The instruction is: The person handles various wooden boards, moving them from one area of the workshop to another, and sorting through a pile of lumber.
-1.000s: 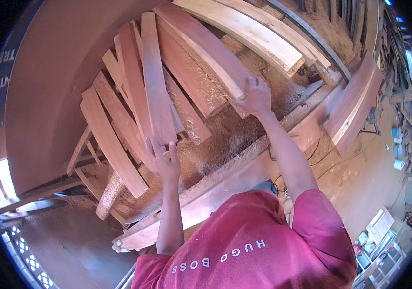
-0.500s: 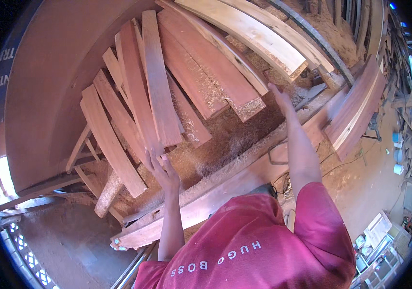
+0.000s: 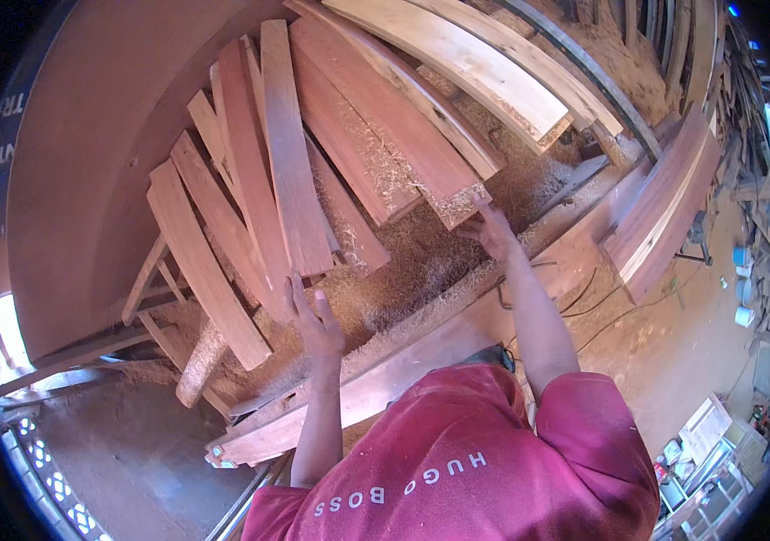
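Several reddish planks lie fanned out side by side, their near ends toward me. My left hand (image 3: 315, 326) is open with its fingers stretched up, close to the near end of a narrow plank (image 3: 295, 171) that lies over the others. Whether the fingertips touch that plank, I cannot tell. At the right, my open right hand (image 3: 496, 233) reaches to the near end of a wide reddish plank (image 3: 416, 149), with its fingers at the corner. Wood shavings (image 3: 387, 176) cover part of this plank and the one beside it.
Pale planks (image 3: 484, 77) lie farther right, beside a long dark bar (image 3: 583, 68). A long timber beam (image 3: 268, 439) runs crosswise in front of my body. Sawdust (image 3: 421, 261) fills the gap beyond it. Another reddish board (image 3: 660, 212) with a pale streak rests at the right.
My right hand has moved left and nearer, from the end of a pale-edged plank to the corner of the wide reddish one. My left hand has shifted slightly right.
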`<state>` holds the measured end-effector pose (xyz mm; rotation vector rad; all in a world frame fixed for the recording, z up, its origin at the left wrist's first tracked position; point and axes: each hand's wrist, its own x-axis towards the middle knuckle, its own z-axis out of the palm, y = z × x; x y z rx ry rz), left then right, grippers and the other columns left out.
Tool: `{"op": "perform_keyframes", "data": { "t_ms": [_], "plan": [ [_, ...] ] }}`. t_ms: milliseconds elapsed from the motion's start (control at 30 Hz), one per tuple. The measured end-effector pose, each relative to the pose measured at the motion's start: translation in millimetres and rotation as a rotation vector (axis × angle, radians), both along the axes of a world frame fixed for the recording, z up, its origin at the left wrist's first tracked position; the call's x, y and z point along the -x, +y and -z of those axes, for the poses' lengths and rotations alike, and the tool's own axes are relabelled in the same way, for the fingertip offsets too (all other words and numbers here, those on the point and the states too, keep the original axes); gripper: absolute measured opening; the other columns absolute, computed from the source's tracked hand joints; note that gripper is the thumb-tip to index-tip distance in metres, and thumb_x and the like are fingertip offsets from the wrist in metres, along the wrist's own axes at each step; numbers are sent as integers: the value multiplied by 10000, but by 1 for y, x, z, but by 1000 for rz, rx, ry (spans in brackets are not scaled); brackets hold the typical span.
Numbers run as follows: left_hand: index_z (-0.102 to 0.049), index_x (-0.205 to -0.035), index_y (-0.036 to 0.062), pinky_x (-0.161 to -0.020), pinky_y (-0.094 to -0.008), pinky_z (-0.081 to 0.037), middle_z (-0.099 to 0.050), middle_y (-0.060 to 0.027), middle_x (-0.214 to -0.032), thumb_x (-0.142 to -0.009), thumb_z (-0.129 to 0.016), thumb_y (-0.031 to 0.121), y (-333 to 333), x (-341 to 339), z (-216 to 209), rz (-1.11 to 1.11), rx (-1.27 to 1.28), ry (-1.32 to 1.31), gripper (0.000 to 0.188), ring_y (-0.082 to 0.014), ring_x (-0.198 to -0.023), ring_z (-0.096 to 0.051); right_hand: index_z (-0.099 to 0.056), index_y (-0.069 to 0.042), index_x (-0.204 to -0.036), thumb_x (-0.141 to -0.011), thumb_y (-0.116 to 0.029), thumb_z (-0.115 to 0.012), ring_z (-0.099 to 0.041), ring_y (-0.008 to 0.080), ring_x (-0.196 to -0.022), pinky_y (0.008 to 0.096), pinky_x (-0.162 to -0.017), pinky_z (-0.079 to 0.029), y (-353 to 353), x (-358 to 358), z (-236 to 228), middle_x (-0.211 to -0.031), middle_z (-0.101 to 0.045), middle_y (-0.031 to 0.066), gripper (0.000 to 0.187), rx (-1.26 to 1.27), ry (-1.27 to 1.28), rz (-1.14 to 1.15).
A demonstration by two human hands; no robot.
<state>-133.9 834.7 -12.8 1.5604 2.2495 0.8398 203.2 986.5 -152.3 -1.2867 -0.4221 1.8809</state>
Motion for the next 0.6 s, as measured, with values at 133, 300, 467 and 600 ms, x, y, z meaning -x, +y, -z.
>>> {"op": "perform_keyframes", "data": {
  "t_ms": [133,300,467,600],
  "plan": [
    [-351,-1496,-7,-1185,-475,-233,-288,-282,-1549,-1035,-460,247,-5,-7,-1,-28,-13,-39,538,-410,-1452,-278,-491,-110,-1327,-909,-472,-695,-653,241,-1019,425,-793,-589,1,21,-1,-1176,-630,67,589,2,15,62],
    [-357,-1489,-13,-1177,-483,-250,-302,-288,-1539,-1034,-458,275,-15,-10,2,-8,-6,-65,547,-415,-1447,-288,-508,-102,-1300,-907,-437,-711,-648,207,-1035,418,-772,-588,-1,20,-4,-1170,-633,87,554,65,-46,96],
    [-373,-1480,-4,-1165,-489,-266,-298,-295,-1540,-1035,-454,294,-27,-14,4,-22,29,-49,542,-430,-1444,-287,-465,8,-1379,-835,-505,-758,-582,288,-1190,432,-927,-524,8,9,-3,-1282,-592,176,802,-199,-704,213],
    [-390,-1472,4,-1151,-501,-281,-306,-311,-1531,-1026,-472,306,-43,-14,9,-31,68,-74,545,-445,-1438,-290,-460,127,-1355,-719,-544,-831,-575,358,-1205,427,-1009,-462,40,-6,-34,-1266,-598,266,996,-515,-1117,77]
  ]
}}
